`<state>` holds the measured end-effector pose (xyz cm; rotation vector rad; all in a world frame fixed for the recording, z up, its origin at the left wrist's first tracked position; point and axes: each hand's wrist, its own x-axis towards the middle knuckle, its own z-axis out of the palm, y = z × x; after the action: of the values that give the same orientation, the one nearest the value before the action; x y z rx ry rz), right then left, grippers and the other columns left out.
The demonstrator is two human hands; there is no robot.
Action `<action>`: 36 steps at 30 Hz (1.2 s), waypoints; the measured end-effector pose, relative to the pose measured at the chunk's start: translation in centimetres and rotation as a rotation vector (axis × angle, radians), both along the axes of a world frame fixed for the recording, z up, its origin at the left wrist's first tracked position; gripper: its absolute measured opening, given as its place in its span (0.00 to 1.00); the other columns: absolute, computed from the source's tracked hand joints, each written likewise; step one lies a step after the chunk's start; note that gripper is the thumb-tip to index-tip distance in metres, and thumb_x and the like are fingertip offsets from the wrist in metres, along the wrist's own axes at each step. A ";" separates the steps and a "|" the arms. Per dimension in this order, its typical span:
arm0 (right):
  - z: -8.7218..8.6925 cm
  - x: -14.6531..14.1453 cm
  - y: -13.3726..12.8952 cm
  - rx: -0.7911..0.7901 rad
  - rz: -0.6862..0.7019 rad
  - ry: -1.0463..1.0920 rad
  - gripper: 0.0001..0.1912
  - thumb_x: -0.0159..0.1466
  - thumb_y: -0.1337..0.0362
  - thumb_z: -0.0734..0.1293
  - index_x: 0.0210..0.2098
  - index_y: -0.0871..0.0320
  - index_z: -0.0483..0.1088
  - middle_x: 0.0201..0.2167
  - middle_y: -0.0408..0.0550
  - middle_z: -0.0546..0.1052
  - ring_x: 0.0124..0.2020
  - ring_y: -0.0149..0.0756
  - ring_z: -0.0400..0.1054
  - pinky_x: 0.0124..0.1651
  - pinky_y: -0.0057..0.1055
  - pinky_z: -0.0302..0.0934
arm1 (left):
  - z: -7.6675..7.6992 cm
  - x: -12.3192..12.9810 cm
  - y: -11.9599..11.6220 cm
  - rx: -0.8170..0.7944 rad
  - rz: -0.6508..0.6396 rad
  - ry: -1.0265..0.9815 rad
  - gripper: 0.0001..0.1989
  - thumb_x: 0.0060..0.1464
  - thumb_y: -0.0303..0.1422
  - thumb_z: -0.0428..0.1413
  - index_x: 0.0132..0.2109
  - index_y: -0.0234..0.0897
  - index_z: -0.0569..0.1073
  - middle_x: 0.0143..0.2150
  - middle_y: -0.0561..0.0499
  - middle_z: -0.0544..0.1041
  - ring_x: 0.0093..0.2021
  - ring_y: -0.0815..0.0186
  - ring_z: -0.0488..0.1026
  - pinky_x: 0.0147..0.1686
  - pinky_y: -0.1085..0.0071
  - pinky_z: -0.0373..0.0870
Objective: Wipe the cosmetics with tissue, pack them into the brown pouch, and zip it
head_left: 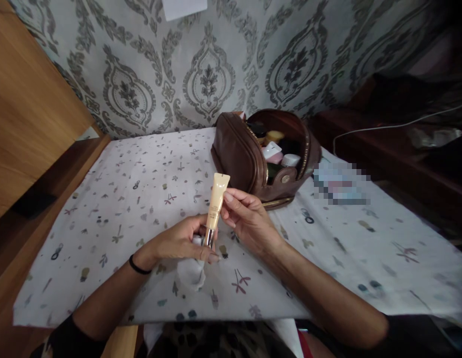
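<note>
A pale yellow squeeze tube (216, 200) with a shiny metallic cap (209, 237) stands nearly upright between my hands, its flat crimped end on top. My left hand (186, 240) is closed round the cap end, thumb across it. My right hand (247, 211) pinches the tube's upper right edge between thumb and fingers. A crumpled white piece, like a cotton pad or tissue (191, 274), hangs below my left palm; part of it is hidden by the fingers. Just behind my right hand sits an unzipped brown toiletry bag (236, 154).
Inside the bag are several containers, among them a white-capped one (291, 160) and a yellow-lidded one (274, 136). A patterned white cloth (141, 174) covers the table. Wooden furniture (33, 99) borders the left; a blurred item (340, 184) lies right of the bag.
</note>
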<state>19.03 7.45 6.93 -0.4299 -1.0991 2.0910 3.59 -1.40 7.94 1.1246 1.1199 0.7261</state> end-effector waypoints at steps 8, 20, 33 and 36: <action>0.0 0.1 0.0 -0.008 0.017 -0.021 0.14 0.53 0.53 0.78 0.32 0.56 0.79 0.20 0.38 0.66 0.23 0.24 0.56 0.23 0.20 0.54 | -0.3 0.2 -0.1 0.047 -0.013 0.022 0.20 0.43 0.36 0.68 0.39 0.38 0.66 0.32 0.56 0.70 0.33 0.69 0.65 0.33 0.71 0.64; -0.1 -0.1 0.0 0.000 -0.002 -0.013 0.13 0.54 0.54 0.77 0.33 0.56 0.79 0.19 0.38 0.66 0.21 0.24 0.54 0.21 0.22 0.51 | -0.5 0.2 -0.2 0.068 -0.027 0.001 0.19 0.45 0.36 0.67 0.38 0.38 0.65 0.32 0.56 0.69 0.32 0.70 0.64 0.32 0.71 0.63; 0.0 0.1 -0.1 -0.016 0.010 -0.034 0.14 0.53 0.54 0.78 0.35 0.55 0.79 0.20 0.39 0.67 0.23 0.26 0.56 0.23 0.23 0.54 | -0.4 0.1 -0.1 0.084 -0.007 0.023 0.20 0.43 0.37 0.69 0.38 0.38 0.67 0.32 0.57 0.67 0.33 0.70 0.63 0.33 0.72 0.62; 0.0 0.1 -0.1 -0.011 0.008 -0.030 0.14 0.53 0.55 0.78 0.35 0.55 0.79 0.20 0.39 0.67 0.23 0.26 0.57 0.24 0.23 0.54 | -0.6 0.1 -0.1 0.107 -0.009 0.043 0.21 0.43 0.38 0.69 0.38 0.38 0.67 0.32 0.57 0.66 0.32 0.70 0.62 0.32 0.72 0.61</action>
<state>19.12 7.38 6.91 -0.4640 -1.1089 2.1044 3.68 -1.54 7.39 1.2402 1.1218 0.7655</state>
